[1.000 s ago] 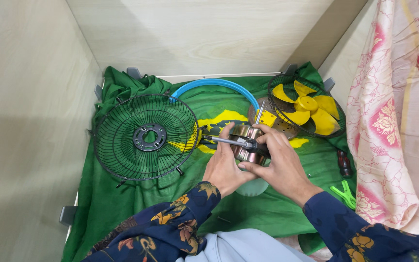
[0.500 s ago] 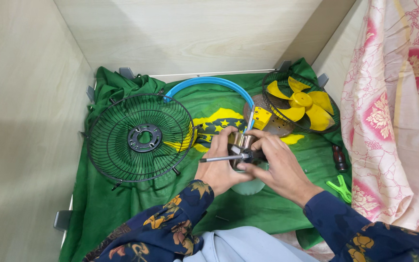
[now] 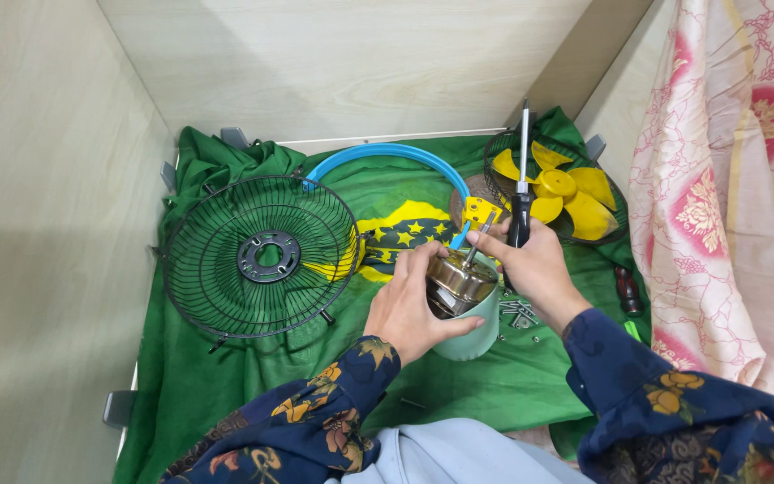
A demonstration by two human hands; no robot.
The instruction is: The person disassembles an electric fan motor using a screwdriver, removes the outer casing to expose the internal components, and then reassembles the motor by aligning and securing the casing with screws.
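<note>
A: Centre of the frame: two hands at one fan motor. The left hand [image 3: 408,309] has its fingers wrapped around the metal motor [image 3: 459,282], which sits in a pale green housing [image 3: 477,330] on the green cloth [image 3: 226,385].

B: And the right hand?

A: The right hand [image 3: 530,264] has its fingers clamped on one black-handled screwdriver [image 3: 520,193], shaft pointing straight up the frame, while its fingertips touch the motor shaft beside a small yellow part [image 3: 479,211].

B: The count?

A: Two wire guards: one [image 3: 262,255] lying at centre left, a second [image 3: 503,161] at upper right under one yellow fan blade [image 3: 562,193]. One blue ring [image 3: 387,154] at top centre. One dark-handled tool [image 3: 627,291] at the right edge of the cloth, and a few small screws [image 3: 521,315] just beside the housing.

B: Compared with half a second ago?

A: Then the screwdriver lay level across the motor; it now stands upright in the right hand. The left hand has stayed on the motor, and the guards, blade and ring lie as before.
</note>
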